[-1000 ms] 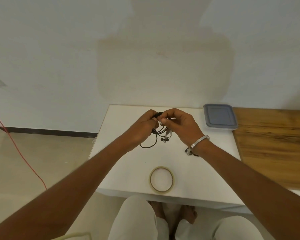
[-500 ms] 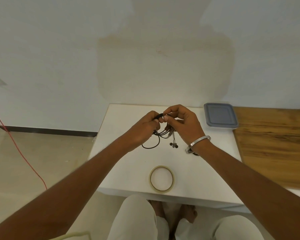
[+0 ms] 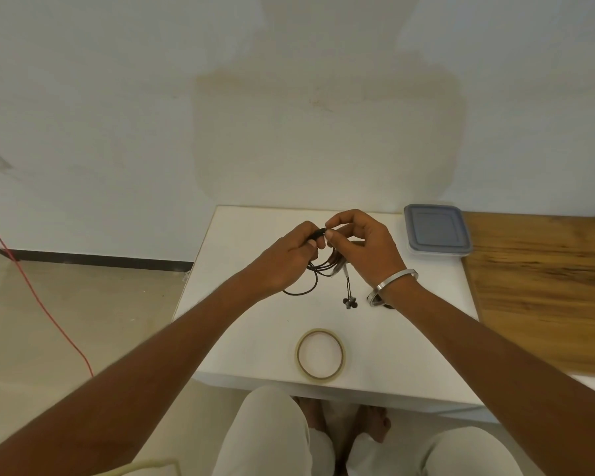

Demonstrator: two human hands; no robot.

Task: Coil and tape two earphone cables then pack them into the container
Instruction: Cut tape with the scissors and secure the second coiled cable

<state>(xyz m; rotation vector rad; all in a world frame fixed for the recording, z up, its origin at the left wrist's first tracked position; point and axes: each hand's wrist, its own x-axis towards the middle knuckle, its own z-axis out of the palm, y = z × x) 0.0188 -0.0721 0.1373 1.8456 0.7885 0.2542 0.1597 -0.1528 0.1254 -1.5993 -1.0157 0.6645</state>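
Above the white table (image 3: 241,345), my left hand (image 3: 289,259) grips a coil of black earphone cable (image 3: 318,267). My right hand (image 3: 361,249) pinches the cable's top between thumb and fingers, touching the left hand. A loop hangs down at the left, and the earbuds (image 3: 350,302) dangle low on a short length. A roll of clear tape (image 3: 320,355) lies flat near the table's front edge. The lidded grey container (image 3: 435,230) stands at the back right. A dark bit of another cable (image 3: 389,306) peeks out under my right wrist, mostly hidden.
A wooden board (image 3: 543,286) adjoins the table on the right. The white wall stands right behind the table. A red cord (image 3: 38,297) runs across the floor at the left. My knees and bare feet show below the table's front edge.
The earbuds have dropped from beside my fingers and now dangle lower. My right hand has lifted slightly and shifted its pinch to the top of the coil.
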